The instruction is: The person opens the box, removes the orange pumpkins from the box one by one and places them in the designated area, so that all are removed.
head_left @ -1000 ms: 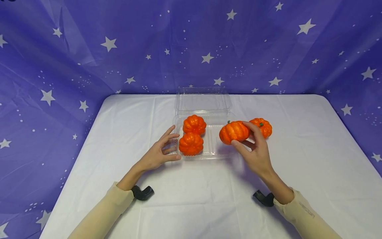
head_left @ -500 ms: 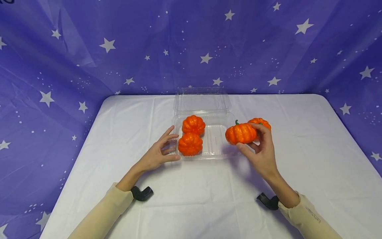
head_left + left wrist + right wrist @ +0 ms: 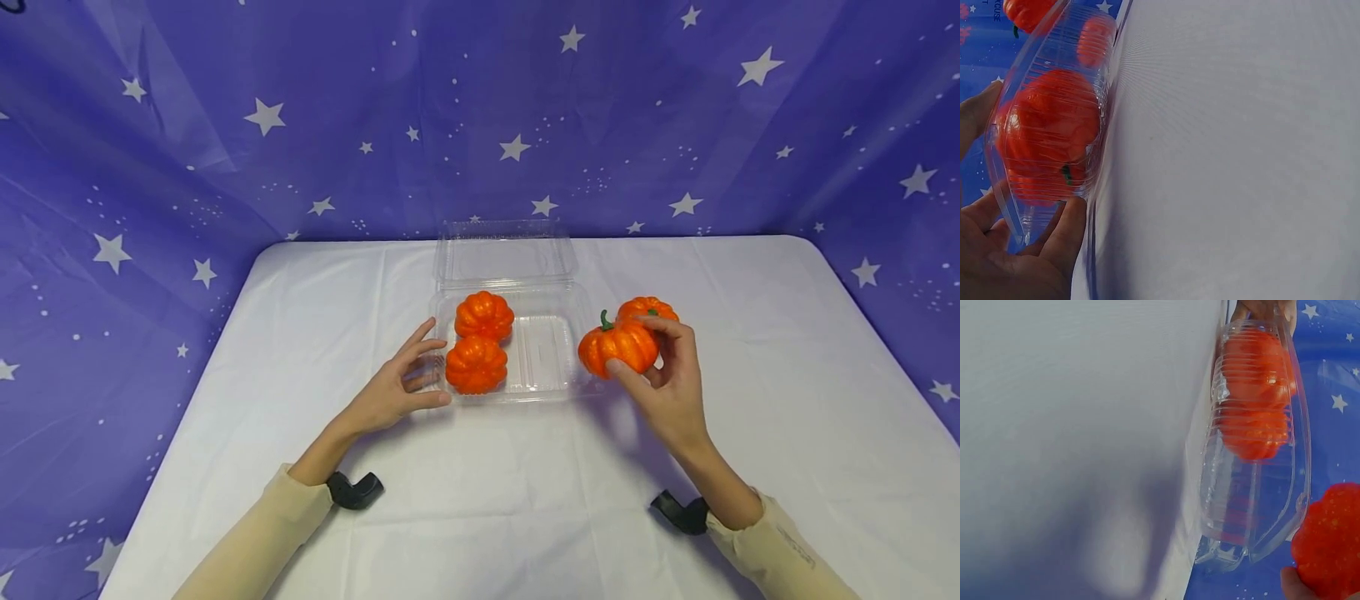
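Note:
My right hand [image 3: 675, 392] grips an orange toy pumpkin [image 3: 618, 348] with a green stem, thumb in front and fingers behind. It is just beyond the right side of a clear plastic clamshell container [image 3: 540, 354]; the right wrist view shows this pumpkin [image 3: 1332, 544] apart from the container wall. Two more pumpkins, one behind [image 3: 484, 313] and one in front [image 3: 477, 365], sit in the container's left half. At the container's left end is my left hand [image 3: 390, 392], fingers spread and loosely bent; in the left wrist view its fingers [image 3: 1066, 234] reach the container's end.
A fourth pumpkin [image 3: 647, 308] lies on the white cloth right of the container, partly hidden behind the held one. The container's lid [image 3: 506, 257] is raised open at the back. A purple star-printed curtain [image 3: 480, 108] hangs behind the table [image 3: 480, 500].
My right hand has moved right with its pumpkin, from over the container to beyond its right side, and the stem has tipped more upright. My left hand stays in place.

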Motion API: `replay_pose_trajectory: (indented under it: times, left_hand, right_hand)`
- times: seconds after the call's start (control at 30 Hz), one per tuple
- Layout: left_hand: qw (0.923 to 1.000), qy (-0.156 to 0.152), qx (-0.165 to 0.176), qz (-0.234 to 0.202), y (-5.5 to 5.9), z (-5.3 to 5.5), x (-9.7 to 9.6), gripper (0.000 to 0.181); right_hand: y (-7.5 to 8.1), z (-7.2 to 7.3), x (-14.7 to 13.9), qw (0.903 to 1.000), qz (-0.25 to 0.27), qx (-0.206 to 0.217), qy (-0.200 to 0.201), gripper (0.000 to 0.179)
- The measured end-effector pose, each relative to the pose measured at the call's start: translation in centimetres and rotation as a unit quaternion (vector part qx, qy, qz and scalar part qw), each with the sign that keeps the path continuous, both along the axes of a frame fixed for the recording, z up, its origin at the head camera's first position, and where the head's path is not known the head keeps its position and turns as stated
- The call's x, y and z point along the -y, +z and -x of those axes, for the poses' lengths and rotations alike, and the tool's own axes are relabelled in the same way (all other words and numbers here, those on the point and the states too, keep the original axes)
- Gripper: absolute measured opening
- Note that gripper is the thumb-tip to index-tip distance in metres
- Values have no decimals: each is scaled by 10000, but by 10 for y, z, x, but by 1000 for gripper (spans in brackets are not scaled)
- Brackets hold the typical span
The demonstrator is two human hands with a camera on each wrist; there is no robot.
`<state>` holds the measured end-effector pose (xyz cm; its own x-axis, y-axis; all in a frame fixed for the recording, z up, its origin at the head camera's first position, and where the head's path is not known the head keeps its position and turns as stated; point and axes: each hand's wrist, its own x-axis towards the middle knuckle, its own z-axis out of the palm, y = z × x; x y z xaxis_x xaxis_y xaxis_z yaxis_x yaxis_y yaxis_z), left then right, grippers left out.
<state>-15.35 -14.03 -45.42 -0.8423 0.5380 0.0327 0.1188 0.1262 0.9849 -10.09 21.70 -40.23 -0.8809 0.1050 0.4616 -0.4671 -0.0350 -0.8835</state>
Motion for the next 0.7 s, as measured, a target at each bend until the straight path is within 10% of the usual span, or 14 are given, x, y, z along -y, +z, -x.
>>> replay_pose_trajectory:
  times: [0.7]
  left_hand:
    - [9999, 43, 151, -53, 0, -1, -1, 72]
  right_hand:
    - [-1, -11, -27, 9992, -290, 195, -204, 68]
